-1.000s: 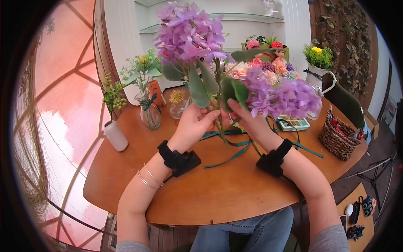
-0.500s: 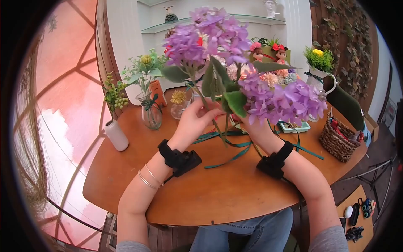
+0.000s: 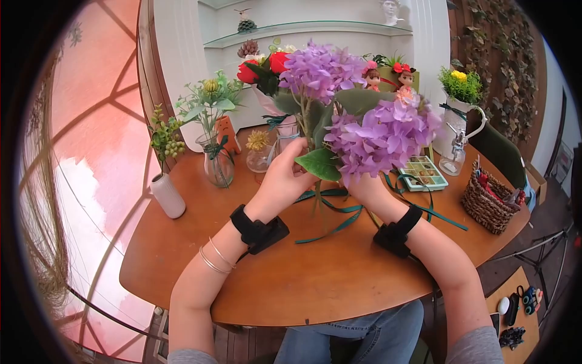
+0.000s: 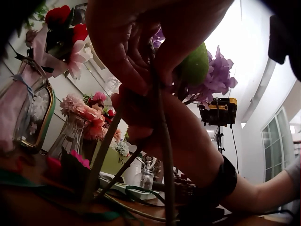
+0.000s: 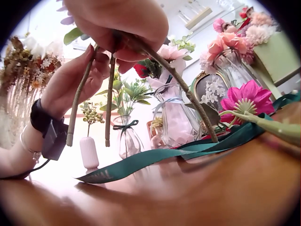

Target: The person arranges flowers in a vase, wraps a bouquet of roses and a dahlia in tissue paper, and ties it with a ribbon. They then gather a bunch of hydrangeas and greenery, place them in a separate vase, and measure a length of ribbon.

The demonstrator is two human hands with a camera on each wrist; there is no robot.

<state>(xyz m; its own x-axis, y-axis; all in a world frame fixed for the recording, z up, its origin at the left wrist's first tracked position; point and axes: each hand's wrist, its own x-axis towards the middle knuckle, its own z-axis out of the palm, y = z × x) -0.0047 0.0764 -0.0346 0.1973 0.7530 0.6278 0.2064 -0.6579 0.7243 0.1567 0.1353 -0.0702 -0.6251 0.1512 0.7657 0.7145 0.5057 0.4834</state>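
Two bunched purple hydrangea heads, an upper one [image 3: 324,70] and a lower right one [image 3: 385,136], stand over the table with broad green leaves. My left hand [image 3: 282,179] pinches one brown stem [image 4: 162,127] between thumb and fingers, just left of a green leaf [image 3: 319,164]. Beside it my right hand [image 3: 368,189], partly covered by the petals in the head view, grips more stems. In the right wrist view, two stems [image 5: 110,103] come down out of the right hand [image 5: 120,21], while the left hand [image 5: 77,77] holds a third stem [image 5: 77,106].
Dark green ribbon [image 3: 330,233] lies beneath the hands, near a pink flower [image 5: 247,101]. Behind stand a glass vase [image 3: 218,167], a white vase [image 3: 168,195] and a wrapped bouquet with red flowers [image 3: 279,60]. A compartment box [image 3: 424,173] and a wicker basket [image 3: 490,200] sit right.
The flower heads have come down and closer together, the upper one shifting right, the lower one left. The red bouquet behind now shows. Both hands stay close together at the stems.
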